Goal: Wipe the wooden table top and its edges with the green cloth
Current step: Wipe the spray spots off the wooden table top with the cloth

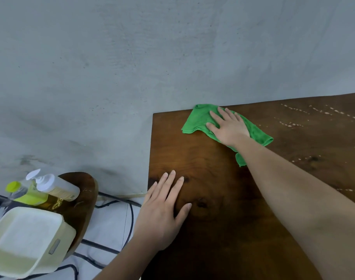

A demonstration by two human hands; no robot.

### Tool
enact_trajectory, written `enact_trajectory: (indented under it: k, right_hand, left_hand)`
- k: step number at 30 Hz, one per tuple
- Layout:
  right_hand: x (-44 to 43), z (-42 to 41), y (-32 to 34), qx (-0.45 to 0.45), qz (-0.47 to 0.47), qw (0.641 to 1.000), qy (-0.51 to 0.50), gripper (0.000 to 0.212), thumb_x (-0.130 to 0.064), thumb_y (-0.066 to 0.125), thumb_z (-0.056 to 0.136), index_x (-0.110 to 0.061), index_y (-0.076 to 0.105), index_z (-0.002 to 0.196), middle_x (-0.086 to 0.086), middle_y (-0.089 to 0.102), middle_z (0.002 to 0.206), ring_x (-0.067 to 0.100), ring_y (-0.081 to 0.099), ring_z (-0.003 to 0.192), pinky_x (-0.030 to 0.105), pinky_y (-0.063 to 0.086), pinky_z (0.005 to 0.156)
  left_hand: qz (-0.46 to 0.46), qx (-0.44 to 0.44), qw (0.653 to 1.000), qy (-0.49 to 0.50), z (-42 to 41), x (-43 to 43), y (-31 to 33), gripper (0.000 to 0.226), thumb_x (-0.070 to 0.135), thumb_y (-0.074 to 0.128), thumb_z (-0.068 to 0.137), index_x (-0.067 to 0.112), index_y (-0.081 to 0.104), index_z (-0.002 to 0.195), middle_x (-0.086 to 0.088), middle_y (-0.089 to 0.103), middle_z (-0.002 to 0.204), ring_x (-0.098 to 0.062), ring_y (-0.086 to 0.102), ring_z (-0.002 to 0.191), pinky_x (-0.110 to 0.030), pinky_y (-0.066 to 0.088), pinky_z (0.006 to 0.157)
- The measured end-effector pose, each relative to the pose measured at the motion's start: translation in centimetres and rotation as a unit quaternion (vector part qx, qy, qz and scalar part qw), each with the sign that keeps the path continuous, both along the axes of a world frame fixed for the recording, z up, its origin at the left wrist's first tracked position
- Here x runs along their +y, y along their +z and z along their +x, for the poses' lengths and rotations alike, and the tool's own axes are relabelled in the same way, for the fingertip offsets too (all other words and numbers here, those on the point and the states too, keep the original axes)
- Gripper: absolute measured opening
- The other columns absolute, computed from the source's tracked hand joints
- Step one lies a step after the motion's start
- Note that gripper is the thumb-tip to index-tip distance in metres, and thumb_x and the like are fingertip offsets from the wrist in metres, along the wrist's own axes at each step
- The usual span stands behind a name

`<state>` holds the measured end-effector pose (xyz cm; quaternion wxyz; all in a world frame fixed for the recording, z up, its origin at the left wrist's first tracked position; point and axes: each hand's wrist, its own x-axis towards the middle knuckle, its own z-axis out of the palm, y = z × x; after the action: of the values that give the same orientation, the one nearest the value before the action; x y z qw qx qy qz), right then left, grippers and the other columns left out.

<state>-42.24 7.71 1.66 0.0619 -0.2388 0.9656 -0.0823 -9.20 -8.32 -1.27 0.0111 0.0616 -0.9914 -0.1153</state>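
One green cloth (pixel 194 120), one wooden table (pixel 213 235) and two hands are counted. The cloth is pressed flat near the table's far left corner by the right hand (pixel 229 128), fingers straight and spread. The left hand (pixel 164 207) is laid flat on bare wood by the left edge, nothing held. One tub (pixel 27 239) is noted on a stool (pixel 85 199).

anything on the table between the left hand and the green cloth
Nothing: in the head view only bare wooden table top lies between the left hand and the green cloth under the right hand.
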Motion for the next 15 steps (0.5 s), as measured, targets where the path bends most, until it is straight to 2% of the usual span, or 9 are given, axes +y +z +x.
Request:
enact_trajectory:
  k: [4, 7, 11, 15]
  right_hand:
    - [4.0, 0.3, 0.2, -0.003, 0.004, 0.994, -0.107, 0.082, -0.079, 0.012, 0.106, -0.037, 0.009, 0.177, 0.0, 0.002, 0.186, 0.025, -0.002, 0.172, 0.051, 0.002, 0.137]
    - [4.6, 2.4, 0.0, -0.007, 0.011, 0.99, -0.143, 0.091, -0.086, 0.007, 0.101, -0.037, 0.005, 0.177, 0.004, 0.0, 0.186, 0.03, -0.003, 0.171, 0.054, 0.0, 0.137]
    - [4.6, 6.5, -0.7, -0.004, 0.008, 0.992, -0.124, 0.096, -0.091, -0.001, 0.095, -0.041, 0.002, 0.176, 0.007, -0.001, 0.186, 0.033, -0.004, 0.171, 0.056, -0.002, 0.136]
    - [5.3, 11.6, -1.5, 0.007, 0.014, 0.996, -0.083, 0.096, -0.092, -0.007, 0.095, -0.041, 0.0, 0.176, 0.004, -0.001, 0.186, 0.031, -0.006, 0.171, 0.055, -0.002, 0.137]
  left_hand:
    - [-0.001, -0.007, 1.0, 0.0, -0.2, -0.1, -0.3, 0.085, 0.09, 0.003, 0.102, 0.047, 0.001, 0.176, 0.021, -0.009, 0.185, -0.003, -0.016, 0.169, -0.037, -0.006, 0.138]
    - [-0.007, 0.0, 1.0, -0.004, -0.1, -0.1, -0.4, 0.084, 0.088, 0.003, 0.103, 0.046, 0.004, 0.176, 0.019, -0.006, 0.186, -0.004, -0.013, 0.17, -0.037, -0.005, 0.138]
    - [-0.01, 0.001, 1.0, -0.003, -0.2, -0.1, -0.5, 0.085, 0.087, 0.001, 0.103, 0.044, 0.004, 0.177, 0.017, -0.004, 0.186, -0.006, -0.011, 0.171, -0.037, -0.006, 0.137]
    - [-0.022, -0.001, 1.0, -0.005, 0.0, -0.1, -0.6, 0.086, 0.085, -0.001, 0.104, 0.041, 0.005, 0.178, 0.013, -0.002, 0.187, -0.01, -0.007, 0.172, -0.041, 0.002, 0.14]
